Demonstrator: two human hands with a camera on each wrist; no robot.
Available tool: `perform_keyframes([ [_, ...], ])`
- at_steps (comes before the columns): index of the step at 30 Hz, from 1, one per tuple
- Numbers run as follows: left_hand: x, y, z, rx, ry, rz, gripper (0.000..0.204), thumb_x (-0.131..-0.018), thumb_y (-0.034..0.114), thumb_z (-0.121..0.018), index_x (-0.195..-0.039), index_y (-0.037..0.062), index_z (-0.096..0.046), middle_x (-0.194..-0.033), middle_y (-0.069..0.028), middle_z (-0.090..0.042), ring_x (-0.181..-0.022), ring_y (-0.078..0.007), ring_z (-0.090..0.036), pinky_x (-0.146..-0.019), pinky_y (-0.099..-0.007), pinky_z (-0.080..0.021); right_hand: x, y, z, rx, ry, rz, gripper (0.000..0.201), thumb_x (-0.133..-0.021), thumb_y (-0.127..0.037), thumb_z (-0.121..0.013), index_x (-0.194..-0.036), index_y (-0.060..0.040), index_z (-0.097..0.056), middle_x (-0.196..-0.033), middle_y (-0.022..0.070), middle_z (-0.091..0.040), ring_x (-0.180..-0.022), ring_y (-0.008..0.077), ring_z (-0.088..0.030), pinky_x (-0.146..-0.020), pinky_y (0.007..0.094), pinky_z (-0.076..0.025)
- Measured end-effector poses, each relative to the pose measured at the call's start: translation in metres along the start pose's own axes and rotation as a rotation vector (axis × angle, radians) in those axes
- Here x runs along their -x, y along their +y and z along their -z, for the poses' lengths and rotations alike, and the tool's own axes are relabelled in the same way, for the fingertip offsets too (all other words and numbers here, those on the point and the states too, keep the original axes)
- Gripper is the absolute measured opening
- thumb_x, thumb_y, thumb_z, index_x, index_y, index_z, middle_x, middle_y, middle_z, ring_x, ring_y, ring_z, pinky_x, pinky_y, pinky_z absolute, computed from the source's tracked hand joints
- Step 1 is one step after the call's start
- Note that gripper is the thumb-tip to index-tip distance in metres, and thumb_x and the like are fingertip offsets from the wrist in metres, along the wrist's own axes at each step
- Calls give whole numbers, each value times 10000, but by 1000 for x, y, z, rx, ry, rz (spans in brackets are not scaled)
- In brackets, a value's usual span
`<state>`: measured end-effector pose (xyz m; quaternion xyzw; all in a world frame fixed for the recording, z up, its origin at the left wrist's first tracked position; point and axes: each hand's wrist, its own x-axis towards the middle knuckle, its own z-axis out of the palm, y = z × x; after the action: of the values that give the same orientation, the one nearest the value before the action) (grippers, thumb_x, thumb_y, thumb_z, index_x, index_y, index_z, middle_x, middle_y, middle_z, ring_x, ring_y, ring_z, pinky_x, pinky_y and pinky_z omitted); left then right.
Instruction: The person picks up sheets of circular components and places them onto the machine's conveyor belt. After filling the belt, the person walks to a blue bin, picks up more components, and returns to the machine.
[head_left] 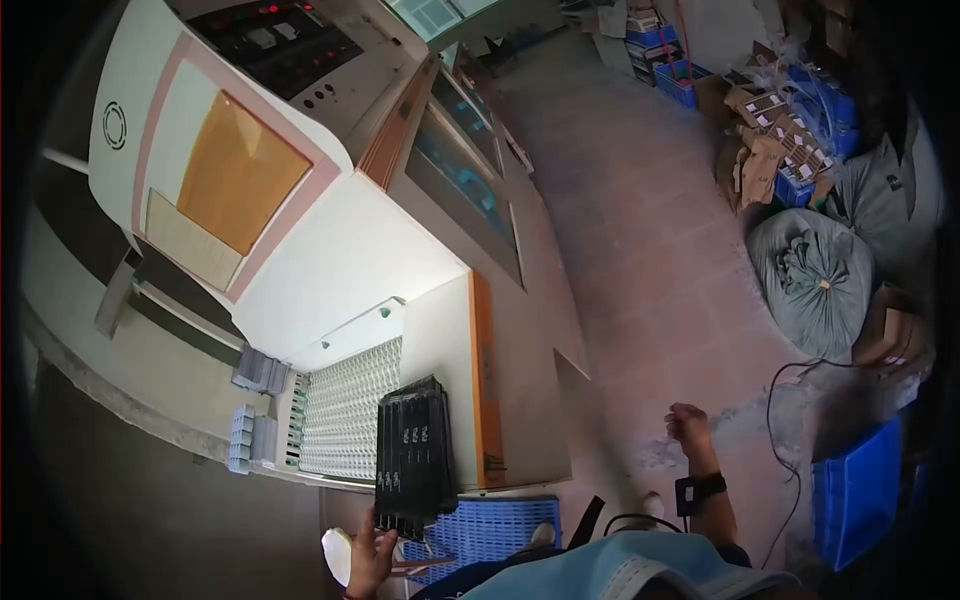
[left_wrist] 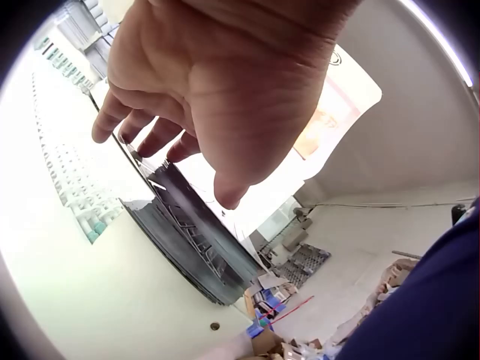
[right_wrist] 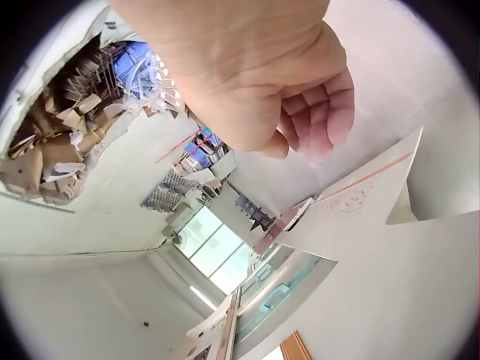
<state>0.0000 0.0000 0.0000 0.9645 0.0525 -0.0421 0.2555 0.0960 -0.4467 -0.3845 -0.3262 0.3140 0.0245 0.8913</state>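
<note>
Head view, with wrist views for detail: the left hand (head_left: 370, 565) is placed at the near end of a black stack (head_left: 415, 450), its fingers spread and its thumb set apart; whether the stack is touched cannot be told. The right hand (head_left: 688, 428) is held out over the floor (head_left: 650, 270), its fingers loosely curled and nothing gripped. By the left hand, the stack is seen over the corner of the bench (head_left: 437, 335), its near end reaching past the front edge; its support beneath is hidden. For sound handling, it is judged best that the thin pieces be kept squared, both ends be supported, and the neighbouring grid (head_left: 350, 415) not be scraped. The stack appears to be composed of long, dark, slotted pieces with pale markings, probably plastic. The grid is pale and regularly studded, in contrast to the smooth bench surface, which is bordered by an orange strip (head_left: 484, 370). Farther out, grey ribbed blocks (head_left: 261, 371) are grouped beyond the grid, a blue lattice platform (head_left: 490, 530) is set below, and a wrinkled grey sack (head_left: 812, 285) is gathered at its top.
</note>
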Motion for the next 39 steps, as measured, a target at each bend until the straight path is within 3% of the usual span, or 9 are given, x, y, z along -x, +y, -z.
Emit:
perform_keyframes([
  [2, 6, 16, 13, -30, -16, 118, 577, -867, 176, -570, -1341, -13, -299, -1257, -190, -465, -1092, -221, -496, -869, -313, -439, 8, 17, -18, -43, -2, -25, 193, -796, -153, -607, -906, -5, -551, -679, 88, -579, -476, 134, -504, -423, 250, -419],
  [3, -1, 37, -78, 88, -5, 95, 583, -859, 170, -578, -1334, -18, -297, -1215, -195, -490, -1036, -215, -525, -836, -310, -448, -23, -49, 50, 52, 23, 2, 186, -795, -150, -606, -900, -7, -550, -676, 85, -577, -475, 132, -502, -421, 249, -416],
  [5, -1, 42, -83, 91, 56, 61, 595, -843, 158, -594, -1322, -27, -292, -1131, -204, -540, -923, -203, -584, -769, -305, -465, -25, -42, 51, 54, 17, -73, 172, -792, -142, -603, -888, -11, -547, -668, 80, -572, -473, 127, -499, -416, 247, -409],
  [10, -3, 17, -97, 135, 141, -55, 613, -854, 166, -592, -1335, -35, -270, -1195, -193, -504, -975, -200, -559, -807, -309, -455, -41, -23, 74, 119, 4, -132, 211, -793, -191, -598, -907, -14, -578, -704, 65, -604, -512, 122, -540, -457, 240, -448],
  [14, -2, 15, -100, 161, 144, 14, 625, -852, 132, -595, -1346, -30, -248, -1243, -187, -466, -1054, -221, -521, -871, -302, -430, -49, -34, 87, 156, 43, -121, 216, -788, -208, -599, -898, -23, -580, -699, 66, -602, -511, 123, -540, -450, 233, -444],
  [20, -4, -3, -105, 311, 173, -42, 624, -839, 107, -615, -1340, -12, -263, -1301, -184, -402, -1123, -227, -466, -886, -324, -429, -57, -60, 104, 130, 110, -40, 199, -780, -197, -596, -866, -20, -576, -685, 72, -596, -484, 121, -524, -413, 233, -431],
  [31, -2, 33, -100, 162, 189, -12, 568, -834, 119, -621, -1295, -30, -325, -1223, -199, -466, -1073, -249, -517, -873, -334, -444, -50, -55, 103, 74, 118, 6, 169, -790, -176, -583, -855, -21, -568, -649, 67, -583, -464, 116, -514, -393, 227, -415],
  [35, 0, 45, -90, 185, 163, 38, 528, -840, 127, -609, -1271, -36, -351, -1169, -188, -505, -1033, -264, -550, -861, -338, -456, -36, -71, 96, 52, 174, 92, 167, -811, -175, -574, -880, -23, -564, -652, 58, -575, -465, 107, -501, -394, 224, -405],
  [39, 0, 7, -72, 328, 142, -69, 534, -839, 180, -612, -1264, -22, -359, -1197, -173, -484, -1064, -261, -525, -896, -354, -432, -4, -99, 86, -8, 218, 276, 172, -832, -185, -567, -904, -29, -556, -651, 43, -562, -464, 102, -486, -401, 222, -399],
])
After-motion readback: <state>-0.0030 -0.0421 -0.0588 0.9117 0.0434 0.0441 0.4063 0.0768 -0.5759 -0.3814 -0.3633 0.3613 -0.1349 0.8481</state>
